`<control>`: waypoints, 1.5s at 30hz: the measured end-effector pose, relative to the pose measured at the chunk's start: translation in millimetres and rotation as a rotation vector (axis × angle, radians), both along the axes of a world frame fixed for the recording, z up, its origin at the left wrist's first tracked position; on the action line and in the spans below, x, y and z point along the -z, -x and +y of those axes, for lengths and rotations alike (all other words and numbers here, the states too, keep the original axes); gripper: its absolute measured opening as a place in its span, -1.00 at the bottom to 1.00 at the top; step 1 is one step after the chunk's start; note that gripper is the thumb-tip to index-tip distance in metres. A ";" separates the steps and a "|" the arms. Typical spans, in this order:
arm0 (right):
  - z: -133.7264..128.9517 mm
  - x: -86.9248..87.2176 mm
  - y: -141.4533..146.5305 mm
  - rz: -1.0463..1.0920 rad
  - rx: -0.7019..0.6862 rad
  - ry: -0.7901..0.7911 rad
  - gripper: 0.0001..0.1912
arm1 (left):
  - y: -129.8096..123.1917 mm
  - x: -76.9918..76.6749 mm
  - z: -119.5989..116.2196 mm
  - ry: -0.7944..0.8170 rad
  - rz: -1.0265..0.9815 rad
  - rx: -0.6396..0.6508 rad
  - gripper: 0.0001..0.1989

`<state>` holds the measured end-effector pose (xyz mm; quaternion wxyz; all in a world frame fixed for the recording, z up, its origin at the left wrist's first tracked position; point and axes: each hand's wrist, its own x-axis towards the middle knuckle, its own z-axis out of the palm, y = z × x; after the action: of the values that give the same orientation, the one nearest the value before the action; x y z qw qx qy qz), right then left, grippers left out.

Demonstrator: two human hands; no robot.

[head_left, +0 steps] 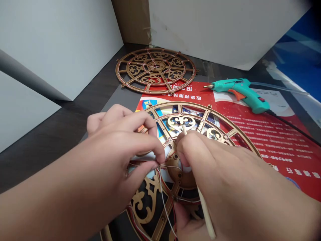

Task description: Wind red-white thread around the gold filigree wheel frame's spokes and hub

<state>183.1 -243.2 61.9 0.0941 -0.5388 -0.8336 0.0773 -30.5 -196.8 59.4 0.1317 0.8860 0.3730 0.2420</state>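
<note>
Left hand (120, 150) pinches a thin white wire (164, 201) between thumb and fingers, just over a round brown fretwork frame (200, 108). Right hand (213, 174) grips a thin wooden stick (204, 207), its long axis slanting from the lower right, near the person, up and away across the frame's hub (179, 175), top end poking past the fingers. Frame lies flat on a red printed poster (265, 140) on a dark surface (50, 147). A second frame (155, 71) lies flat beyond it, and a teal glue gun (240, 92) rests on the poster, nozzle pointing left.
</note>
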 end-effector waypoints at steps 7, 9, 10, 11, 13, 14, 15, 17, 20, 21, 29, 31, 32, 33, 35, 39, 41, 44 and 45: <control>-6.4 3.0 -9.6 0.103 -0.060 -0.180 -0.59 | 0.5 -4.6 3.5 0.285 0.041 -0.248 -0.90; -6.9 3.7 -9.9 0.084 -0.069 -0.208 -0.58 | 2.6 -5.4 7.3 0.345 0.035 -0.225 -0.89; -7.1 3.6 -9.8 0.086 -0.069 -0.211 -0.58 | 3.2 -5.5 9.4 0.380 0.017 -0.212 -0.90; -7.3 3.0 -9.7 0.096 -0.066 -0.209 -0.58 | 3.8 -5.3 11.5 0.420 -0.007 -0.195 -0.93; -7.4 1.0 -9.0 0.114 -0.059 -0.187 -0.59 | 4.7 -4.9 15.3 0.493 -0.041 -0.157 -0.93; -7.2 -0.3 -8.5 0.118 -0.057 -0.175 -0.59 | 5.4 -4.9 16.9 0.518 -0.038 -0.146 -0.90; -6.9 -1.4 -8.1 0.118 -0.052 -0.161 -0.59 | 6.0 -5.0 18.2 0.531 -0.026 -0.135 -0.88; -5.8 -2.4 -7.3 0.122 -0.049 -0.133 -0.59 | 7.1 -5.6 20.0 0.535 0.005 -0.106 -0.86; -3.7 -0.5 -7.1 0.142 -0.050 -0.127 -0.57 | 7.0 -6.4 19.7 0.498 -0.031 -0.104 -0.82; -3.4 0.6 -7.4 0.138 -0.051 -0.131 -0.56 | 6.5 -6.4 18.9 0.489 -0.040 -0.097 -0.80; -7.6 4.2 -9.5 0.121 -0.063 -0.143 -0.55 | 3.7 -12.8 10.2 -0.082 0.088 0.080 -0.58; -7.8 4.1 -8.3 0.097 -0.063 -0.149 -0.56 | 3.7 -15.9 10.0 -0.089 0.101 0.080 -0.54; -7.9 3.9 -7.6 0.091 -0.064 -0.156 -0.57 | 4.0 -16.9 10.3 -0.084 0.094 0.084 -0.54; -8.0 3.6 -6.9 0.090 -0.063 -0.156 -0.57 | 4.6 -17.6 10.8 -0.086 0.091 0.092 -0.54; -8.7 2.9 -5.9 0.095 -0.060 -0.161 -0.57 | 6.5 -18.5 11.6 -0.132 0.124 0.116 -0.53; -9.3 2.4 -6.6 0.091 -0.058 -0.157 -0.56 | 10.6 -20.8 11.3 -0.224 0.249 0.128 -0.46; -8.4 2.9 -7.8 0.100 -0.070 -0.157 -0.56 | 12.5 -20.7 11.7 -0.226 0.255 0.129 -0.44; -6.2 3.7 -8.7 0.109 -0.061 -0.157 -0.58 | 14.9 -17.1 15.1 -0.218 0.230 0.142 -0.50; -5.5 3.7 -8.4 0.109 -0.058 -0.143 -0.59 | 15.5 -15.5 16.6 -0.224 0.202 0.166 -0.53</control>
<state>191.5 -248.7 58.2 0.1752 -0.5014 -0.8458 0.0494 -46.1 -180.3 74.9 0.0137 0.9427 0.2804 0.1802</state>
